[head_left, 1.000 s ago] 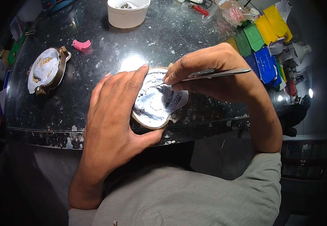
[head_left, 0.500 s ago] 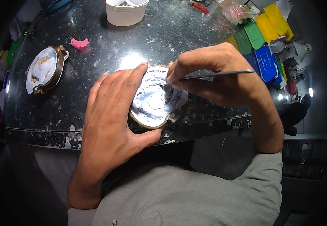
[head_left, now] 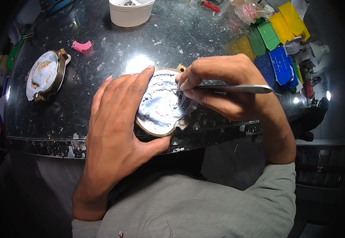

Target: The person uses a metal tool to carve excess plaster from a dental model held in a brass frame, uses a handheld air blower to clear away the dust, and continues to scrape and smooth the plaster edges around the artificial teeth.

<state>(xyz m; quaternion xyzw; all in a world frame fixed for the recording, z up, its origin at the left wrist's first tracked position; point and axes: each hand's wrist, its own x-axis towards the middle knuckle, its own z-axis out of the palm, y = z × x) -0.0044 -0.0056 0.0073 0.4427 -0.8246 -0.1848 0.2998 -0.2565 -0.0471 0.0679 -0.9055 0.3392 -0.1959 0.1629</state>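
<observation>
My left hand (head_left: 117, 123) wraps around the near-left side of a round brass-coloured flask (head_left: 156, 105) filled with white, rough plaster-like material, thumb at its lower edge. My right hand (head_left: 236, 71) pinches a slim metal instrument (head_left: 252, 89) over the flask's right half; its working tip is at the white surface, partly hidden by fingers. To the left, a second flask (head_left: 44, 75) rests on the bench, with tan, tooth-like shapes set in its white filling. A small pink moulded piece (head_left: 81, 46) lies behind it.
The dark, scuffed bench (head_left: 61, 131) has a curved front edge. At the back stand a white tub (head_left: 131, 16) and a red-handled tool (head_left: 210, 6). On the right are yellow (head_left: 289, 22), green (head_left: 267, 37) and blue (head_left: 281, 65) plastic bins, and a white lamp (head_left: 317, 51).
My right hand has shifted slightly downward with the instrument, whose handle now lies lower. My left hand still grips the flask, with very little movement.
</observation>
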